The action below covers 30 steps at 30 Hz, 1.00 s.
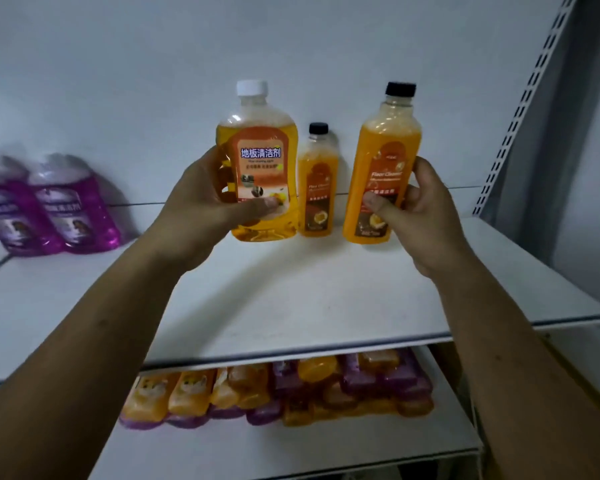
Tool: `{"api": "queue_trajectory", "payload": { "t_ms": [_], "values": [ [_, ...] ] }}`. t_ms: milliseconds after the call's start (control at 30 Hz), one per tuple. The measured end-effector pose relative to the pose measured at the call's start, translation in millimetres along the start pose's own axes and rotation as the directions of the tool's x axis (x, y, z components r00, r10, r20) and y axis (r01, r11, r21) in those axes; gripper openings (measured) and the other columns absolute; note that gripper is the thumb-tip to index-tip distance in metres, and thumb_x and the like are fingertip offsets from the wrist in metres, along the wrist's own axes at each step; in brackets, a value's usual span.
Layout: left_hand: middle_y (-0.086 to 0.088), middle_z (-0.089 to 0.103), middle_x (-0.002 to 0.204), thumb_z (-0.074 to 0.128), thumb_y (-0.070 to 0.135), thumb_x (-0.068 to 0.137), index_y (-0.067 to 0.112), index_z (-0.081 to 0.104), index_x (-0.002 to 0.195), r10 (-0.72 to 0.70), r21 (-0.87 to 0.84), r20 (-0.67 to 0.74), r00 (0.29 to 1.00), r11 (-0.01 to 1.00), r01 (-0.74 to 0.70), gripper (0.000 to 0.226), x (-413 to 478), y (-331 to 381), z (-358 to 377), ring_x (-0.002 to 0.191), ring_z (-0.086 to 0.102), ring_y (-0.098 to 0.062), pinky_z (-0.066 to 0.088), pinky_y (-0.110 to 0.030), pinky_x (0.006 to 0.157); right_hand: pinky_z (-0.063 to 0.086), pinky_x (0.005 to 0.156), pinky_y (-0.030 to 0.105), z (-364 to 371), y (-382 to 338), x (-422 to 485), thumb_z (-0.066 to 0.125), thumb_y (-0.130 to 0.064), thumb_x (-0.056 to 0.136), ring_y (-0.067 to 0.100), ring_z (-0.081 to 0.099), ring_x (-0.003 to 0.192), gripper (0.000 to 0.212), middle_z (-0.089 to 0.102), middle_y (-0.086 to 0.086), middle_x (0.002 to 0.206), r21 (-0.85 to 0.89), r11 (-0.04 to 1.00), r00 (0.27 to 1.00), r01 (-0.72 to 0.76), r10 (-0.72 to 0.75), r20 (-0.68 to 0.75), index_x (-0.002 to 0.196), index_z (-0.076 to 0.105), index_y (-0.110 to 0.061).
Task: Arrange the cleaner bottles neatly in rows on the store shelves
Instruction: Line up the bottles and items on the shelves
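- Left hand (205, 202): clamped round the lower left side of the white-capped bottle (257, 161), with the thumb laid across the front label. The bottle, filled with yellow liquid, is held upright over the far middle of the upper shelf (291, 306).
- Right hand (423, 213): clamped round the right side of the tall black-capped bottle (383, 157), with the thumb pressed on the lower label. This orange bottle is tilted slightly, its cap towards the right.
- Whether the base of either held bottle touches the shelf cannot be told.
- Standing bottle (316, 188): orange and black-capped. It is seen between the two held bottles and farther back, upright near the back panel (118, 81).
- Purple bottles (73, 206): two are shown side by side at the far left of the same shelf, blurred.
- Lower shelf (222, 452): a mixed pile of orange and purple bottles (291, 389) is seen lying below the near edge of the upper shelf.
- Slotted upright (520, 109): seen at the far right.
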State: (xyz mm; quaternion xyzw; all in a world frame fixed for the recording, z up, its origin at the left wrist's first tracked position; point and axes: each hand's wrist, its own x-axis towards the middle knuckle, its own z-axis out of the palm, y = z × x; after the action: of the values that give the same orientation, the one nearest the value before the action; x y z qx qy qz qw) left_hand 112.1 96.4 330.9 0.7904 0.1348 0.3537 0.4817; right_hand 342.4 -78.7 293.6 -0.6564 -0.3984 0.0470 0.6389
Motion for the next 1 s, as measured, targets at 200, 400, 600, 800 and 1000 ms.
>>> {"api": "queue_trajectory", "payload": {
  "t_ms": [200, 400, 600, 800, 1000],
  "values": [
    [0.0, 0.075, 0.126, 0.093, 0.037, 0.064, 0.021, 0.059, 0.14, -0.033, -0.026, 0.013, 0.999, 0.999, 0.034, 0.085, 26.9, -29.4, -1.7, 0.116, 0.073, -0.023, 0.058, -0.05, 0.101, 0.058, 0.099, 0.05, 22.4, 29.3, 51.7, 0.085, -0.046, 0.081, 0.017, 0.066, 0.117, 0.073, 0.066, -0.004, 0.13, -0.114, 0.992, 0.996, -0.05, 0.041, -0.078, 0.143, 0.05, -0.033],
    [-0.002, 0.075, 0.126, 0.094, 0.042, 0.059, 0.022, 0.06, 0.139, -0.08, -0.045, -0.005, 0.997, 0.996, 0.08, 0.09, 27.2, -57.4, 2.7, 0.116, 0.073, -0.027, 0.056, -0.057, 0.102, 0.055, 0.104, 0.054, 34.5, 64.8, 58.7, 0.086, -0.048, 0.078, 0.021, 0.063, 0.124, 0.077, 0.063, -0.001, 0.136, -0.145, 0.982, 0.986, -0.123, 0.105, -0.128, 0.145, 0.05, -0.031],
    [0.001, 0.075, 0.127, 0.093, 0.045, 0.058, 0.024, 0.059, 0.14, -0.085, -0.032, 0.017, 0.996, 0.996, 0.085, 0.091, 25.3, -56.9, 4.0, 0.117, 0.072, -0.025, 0.056, -0.055, 0.103, 0.054, 0.105, 0.048, 44.8, 67.8, 59.6, 0.086, -0.029, 0.085, 0.021, 0.061, 0.127, 0.073, 0.062, -0.001, 0.14, -0.166, 0.979, 0.987, -0.116, 0.094, -0.133, 0.147, 0.047, -0.027],
    [0.005, 0.076, 0.122, 0.091, 0.047, 0.056, 0.026, 0.061, 0.137, -0.085, 0.016, 0.012, 0.996, 0.996, 0.085, 0.088, 22.5, -56.9, 5.1, 0.114, 0.073, -0.019, 0.058, -0.051, 0.101, 0.058, 0.101, 0.047, 45.2, 71.2, 60.2, 0.089, -0.029, 0.081, 0.021, 0.064, 0.122, 0.076, 0.062, 0.0, 0.138, -0.185, 0.972, 0.981, -0.143, 0.114, -0.158, 0.144, 0.047, -0.024],
    [0.005, 0.076, 0.123, 0.097, 0.044, 0.058, 0.026, 0.06, 0.138, -0.104, 0.037, 0.018, 0.994, 0.994, 0.103, 0.089, 20.5, -53.4, 3.3, 0.114, 0.073, -0.019, 0.058, -0.05, 0.101, 0.057, 0.102, 0.046, 43.6, 68.1, 53.6, 0.092, -0.035, 0.076, 0.024, 0.06, 0.127, 0.088, 0.057, 0.003, 0.146, -0.243, 0.956, 0.981, -0.162, 0.13, -0.143, 0.147, 0.041, -0.026]
  ]
}}
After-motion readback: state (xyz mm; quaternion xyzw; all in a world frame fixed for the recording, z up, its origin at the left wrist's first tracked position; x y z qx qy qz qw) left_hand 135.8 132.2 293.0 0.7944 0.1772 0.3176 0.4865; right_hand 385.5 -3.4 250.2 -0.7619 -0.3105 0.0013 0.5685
